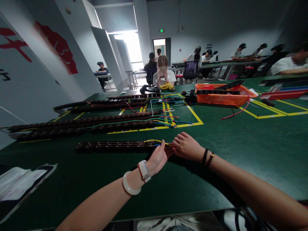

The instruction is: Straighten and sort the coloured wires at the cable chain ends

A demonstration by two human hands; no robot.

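Note:
A dark cable chain point(115, 147) lies lengthwise on the green table in front of me. Coloured wires point(154, 141), yellow and blue among them, come out of its right end. My left hand point(157, 158) is closed on these wires close to the chain's end, thumb upward. Just to the right, my right hand point(187, 147) has its fingers curled round the same wires. The wire ends are hidden in my fingers.
More cable chains point(96, 125) with loose wires lie beyond, across yellow tape lines. An orange basket point(218, 99) and a yellow heat gun point(167, 86) are at the back. A clipboard with papers point(21, 183) sits at left. A person point(164, 73) sits opposite.

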